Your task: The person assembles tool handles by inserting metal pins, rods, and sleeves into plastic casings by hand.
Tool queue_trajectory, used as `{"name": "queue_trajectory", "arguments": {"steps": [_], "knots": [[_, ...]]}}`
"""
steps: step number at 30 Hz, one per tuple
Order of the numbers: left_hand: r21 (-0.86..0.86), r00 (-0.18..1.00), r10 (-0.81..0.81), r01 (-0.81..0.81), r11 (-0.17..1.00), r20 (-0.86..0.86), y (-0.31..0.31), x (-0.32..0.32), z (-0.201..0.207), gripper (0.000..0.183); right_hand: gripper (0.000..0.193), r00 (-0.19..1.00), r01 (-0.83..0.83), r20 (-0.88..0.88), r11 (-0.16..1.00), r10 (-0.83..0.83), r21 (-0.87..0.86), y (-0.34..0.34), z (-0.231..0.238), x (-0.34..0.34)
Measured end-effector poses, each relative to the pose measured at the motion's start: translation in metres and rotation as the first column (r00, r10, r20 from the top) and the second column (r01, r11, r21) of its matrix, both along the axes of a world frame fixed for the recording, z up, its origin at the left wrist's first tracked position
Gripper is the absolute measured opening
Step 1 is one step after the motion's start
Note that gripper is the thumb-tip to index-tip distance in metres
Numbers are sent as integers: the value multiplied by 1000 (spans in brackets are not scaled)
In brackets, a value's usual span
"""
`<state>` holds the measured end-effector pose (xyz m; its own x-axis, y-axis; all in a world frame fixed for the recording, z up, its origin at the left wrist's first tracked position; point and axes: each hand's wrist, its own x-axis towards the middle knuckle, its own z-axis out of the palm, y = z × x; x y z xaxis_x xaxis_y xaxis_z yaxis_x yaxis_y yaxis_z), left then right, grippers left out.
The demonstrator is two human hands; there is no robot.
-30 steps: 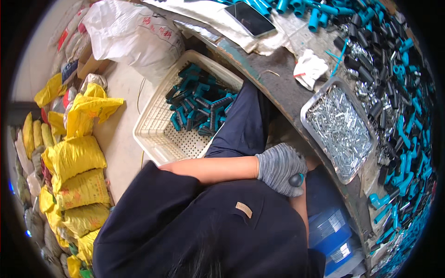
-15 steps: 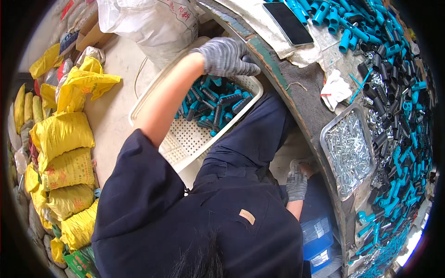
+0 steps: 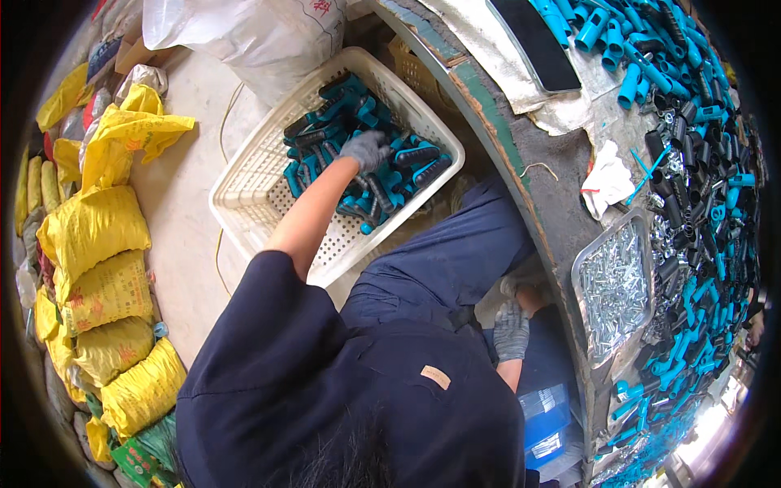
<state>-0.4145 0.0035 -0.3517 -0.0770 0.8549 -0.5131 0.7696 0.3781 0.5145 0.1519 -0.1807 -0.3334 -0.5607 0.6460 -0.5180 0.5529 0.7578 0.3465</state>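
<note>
My left hand (image 3: 364,151), in a grey knitted glove, is down in a white perforated plastic basket (image 3: 244,199). It touches a heap of teal-and-black plastic handles (image 3: 378,191); its fingertips are hidden among them, and whether it grips one cannot be made out. Beside my thigh, close to the bench edge, rests my right hand (image 3: 511,332) in a matching glove. Its fingers look stretched out and flat, with nothing visible in them.
On the curved-looking bench (image 3: 541,211) at right are a metal tray of screws (image 3: 612,289), a phone (image 3: 541,45), a white rag (image 3: 604,175) and piles of teal tubes (image 3: 626,49). Stacked yellow sacks (image 3: 98,236) line the left. A large white bag (image 3: 268,49) stands behind the basket.
My left hand has gone from above the basket's far right side down into the heap of handles. The view has shifted slightly; my right hand stays by my thigh.
</note>
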Motion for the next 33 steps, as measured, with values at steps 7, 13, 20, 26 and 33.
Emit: {"name": "queue_trajectory", "arguments": {"steps": [7,13,20,26,33], "knots": [[-7,739,-247,311,950,-626,105,-12,-5,36,42,-562,-182,157,-64,-812,-981,-5,-12,-2],[-462,378,-516,230,856,-768,158,-9,-106,62,43,-510,-142,111,-44,-853,-989,-28,-29,0],[-481,281,-481,73,874,-831,179,-25,-150,70,42,-588,-104,79,-21,-805,-994,-46,-30,21],[-579,495,-561,134,804,-664,171,-50,-144,70,42,-662,-176,165,-63,-731,-982,-44,-30,10],[-666,713,-561,178,725,-420,68,-22,-92,74,42,-851,-250,295,-159,-433,-955,5,26,-53]]}}
